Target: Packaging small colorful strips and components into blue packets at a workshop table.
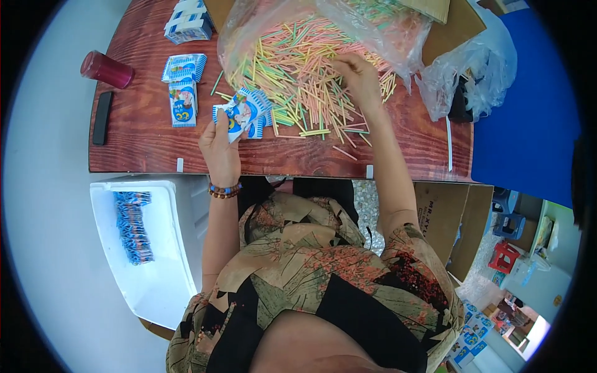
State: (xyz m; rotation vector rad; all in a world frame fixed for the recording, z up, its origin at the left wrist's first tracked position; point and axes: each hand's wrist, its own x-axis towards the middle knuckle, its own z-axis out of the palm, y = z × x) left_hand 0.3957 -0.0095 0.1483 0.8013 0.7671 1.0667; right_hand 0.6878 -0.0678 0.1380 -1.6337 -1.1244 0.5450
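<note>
In my left hand (219, 154) are a few small blue-and-white packets (239, 115), fanned out and pinched under the thumb near the table's front edge. A big heap of thin pastel sticks (305, 68) in pink, yellow and green spreads out beyond and beside them. Over the right part of this heap is my right hand (359, 76), its fingers curled together at the tips; whether a stick is between them is too small to tell. The heap spills from a clear plastic bag (239, 31). More blue-and-white packets (183, 102) lie flat to the left.
A stack of small boxes (188, 23), a red cylindrical container (109, 69) and a black bar (102, 118) are on the left of the red wooden table (146, 146). Below stands a white foam box (165, 248) with a row of packets (132, 227). A cardboard box (451, 217) is at right.
</note>
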